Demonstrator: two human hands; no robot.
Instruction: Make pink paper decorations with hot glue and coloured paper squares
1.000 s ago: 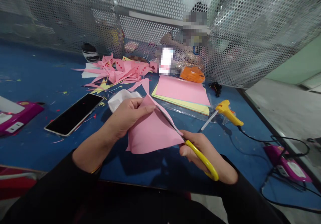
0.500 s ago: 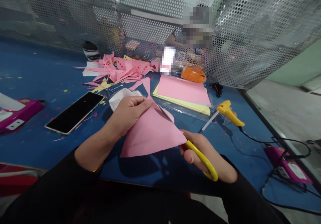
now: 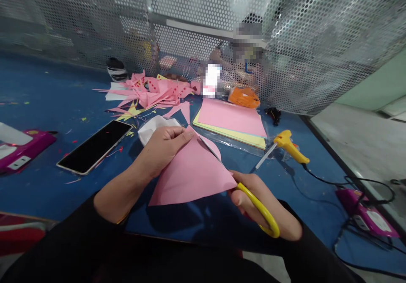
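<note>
My left hand [image 3: 166,147] pinches the top corner of a pink sheet of paper [image 3: 190,175], thumb on its upper face. Yellow-handled scissors [image 3: 261,209] are in my right hand [image 3: 253,194], its fingers wrapped round the handles. Their blade lies along a slanting edge in the paper, and a curved pink flap shows beyond the blade. The sheet is held above the blue table and widens toward me. Behind my left hand a crumpled white piece [image 3: 155,127] rests on the table.
Pink paper scraps [image 3: 158,90] are heaped at the back. Coloured sheets [image 3: 233,118] lie behind the paper. A yellow glue gun [image 3: 292,146] with its cord is at right, near a purple power strip [image 3: 368,215]. A phone [image 3: 95,147] lies left. Perforated metal panels [image 3: 196,4] stand behind; a person sits beyond.
The view has tilted up slightly, so things sit a little lower. Both hands still hold the paper and scissors; the blade has shifted only slightly along the paper.
</note>
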